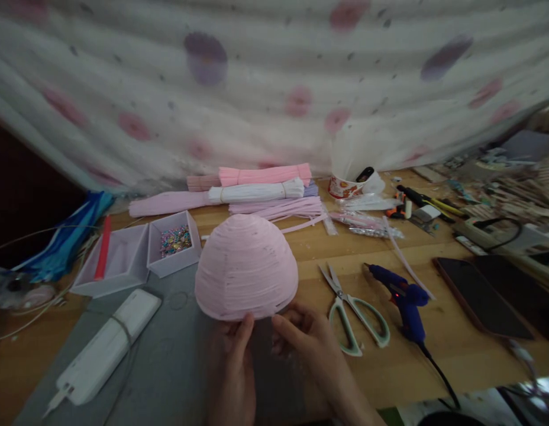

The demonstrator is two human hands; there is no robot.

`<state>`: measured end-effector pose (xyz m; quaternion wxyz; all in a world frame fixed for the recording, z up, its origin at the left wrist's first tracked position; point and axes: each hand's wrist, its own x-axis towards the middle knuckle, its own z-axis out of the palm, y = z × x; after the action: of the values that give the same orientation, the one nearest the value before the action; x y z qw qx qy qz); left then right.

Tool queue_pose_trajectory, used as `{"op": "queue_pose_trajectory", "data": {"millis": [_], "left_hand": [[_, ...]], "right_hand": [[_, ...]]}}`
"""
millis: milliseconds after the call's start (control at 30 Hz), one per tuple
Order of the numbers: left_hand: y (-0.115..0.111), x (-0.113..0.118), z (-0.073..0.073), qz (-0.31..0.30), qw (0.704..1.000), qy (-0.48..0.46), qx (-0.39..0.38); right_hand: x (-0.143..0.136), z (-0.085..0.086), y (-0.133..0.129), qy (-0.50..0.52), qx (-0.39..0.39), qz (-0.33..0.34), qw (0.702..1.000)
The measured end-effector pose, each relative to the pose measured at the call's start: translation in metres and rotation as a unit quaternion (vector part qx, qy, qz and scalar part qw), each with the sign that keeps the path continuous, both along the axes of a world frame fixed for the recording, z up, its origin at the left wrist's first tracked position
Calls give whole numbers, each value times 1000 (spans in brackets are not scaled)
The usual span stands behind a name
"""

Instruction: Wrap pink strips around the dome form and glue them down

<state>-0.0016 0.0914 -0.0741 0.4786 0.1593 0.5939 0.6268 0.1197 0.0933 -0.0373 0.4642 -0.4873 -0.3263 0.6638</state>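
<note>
A pale pink dome [246,266], built of thin strips laid in rows, is held up at the middle of the view with its rounded side away from me. My left hand [239,361] pinches its lower rim, thumb on the near side. Just to the right, my right hand [305,337] has its thumb and fingers closed at the same rim. The fingertips under the rim are partly hidden and blurred. Scissors [341,296] with pale green handles lie slightly open right of my right hand, and beyond them rests a blue glue gun [403,296].
At left are a tray of beads [175,239], another tray [132,257] with a red stick, and a white power bank [108,346]. Bundles of pink and white strips [257,192] lie behind the dome. A phone [478,296] and tools [428,204] are at right.
</note>
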Motion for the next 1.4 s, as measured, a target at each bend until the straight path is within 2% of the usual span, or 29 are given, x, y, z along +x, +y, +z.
{"op": "queue_pose_trajectory", "data": {"millis": [200, 500, 833, 1033, 1267, 1400], "left_hand": [[2, 3, 6, -7, 998, -45, 32], [-3, 2, 6, -17, 999, -41, 30], [-8, 11, 7, -18, 998, -46, 24], [-8, 21, 7, -11, 998, -60, 28], [-15, 41, 23, -33, 996, -65, 48], [-24, 37, 29, -67, 995, -49, 54]], "right_hand": [[-3, 1, 5, -9, 11, -11, 1000], [-9, 10, -3, -66, 45, -45, 996], [-12, 3, -6, -85, 64, -70, 992], [1, -3, -7, -76, 77, -101, 989], [15, -9, -14, -71, 90, -164, 980], [15, -3, -15, -70, 88, -167, 980]]}}
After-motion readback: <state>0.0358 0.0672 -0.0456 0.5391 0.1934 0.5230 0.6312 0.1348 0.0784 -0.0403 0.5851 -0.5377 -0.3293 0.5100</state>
